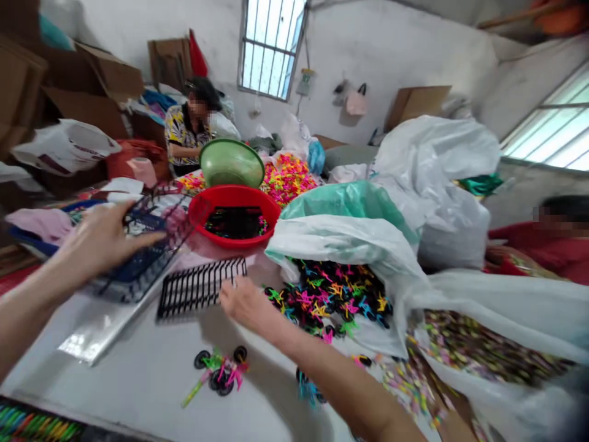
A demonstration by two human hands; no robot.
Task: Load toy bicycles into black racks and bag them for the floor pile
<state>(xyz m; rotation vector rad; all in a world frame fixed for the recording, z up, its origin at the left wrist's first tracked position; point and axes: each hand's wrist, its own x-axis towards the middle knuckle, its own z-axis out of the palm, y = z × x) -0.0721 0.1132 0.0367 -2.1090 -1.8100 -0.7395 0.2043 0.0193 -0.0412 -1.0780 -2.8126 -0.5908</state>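
Just left of the right fingers [229, 293] is a rack [199, 287]; before them, on the surface [151, 380], lie toy bicycles [223, 371]; behind stands a basin [234, 242]; rightward, a sack [340, 236] holding more.

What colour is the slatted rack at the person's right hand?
The slatted rack is black; it shows best in the head view.

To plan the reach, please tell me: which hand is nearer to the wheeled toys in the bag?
Right. The right hand is at the end of the black rack nearest the wheeled toys; the left hand is farther left, by the rack's other end.
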